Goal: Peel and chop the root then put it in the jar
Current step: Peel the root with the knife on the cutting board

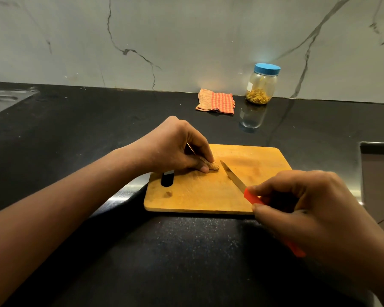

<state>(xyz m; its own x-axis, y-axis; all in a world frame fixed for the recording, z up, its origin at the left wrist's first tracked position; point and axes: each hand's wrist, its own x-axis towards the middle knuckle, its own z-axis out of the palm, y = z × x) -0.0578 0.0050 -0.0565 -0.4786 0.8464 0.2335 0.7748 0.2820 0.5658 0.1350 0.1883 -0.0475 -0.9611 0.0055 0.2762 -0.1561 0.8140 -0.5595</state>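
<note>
One small root lies on the wooden cutting board, in its far left part, and only the brown knobbly end shows from under the left hand. The fingers and thumb of this hand are curled around the root and pinch it down against the board.

In my judgement the root is light, firm and a little uneven, so it can roll or slip when a blade pushes on it. Its skin looks dry, but a cut face would probably be moist. The best place to hold it is the thicker part away from the free end, with the fingertips kept back from the cutting line.

The knife points its tip toward the free end of the root and is close to it; whether the blade touches it I cannot tell. The right hand grips the orange handle with closed fingers.

One little brown piece lies on the board near the dark handle slot. Well apart, at the wall, the jar stands on the black counter with its blue lid on and yellowish pieces inside. A checked cloth lies just beside it.
</note>
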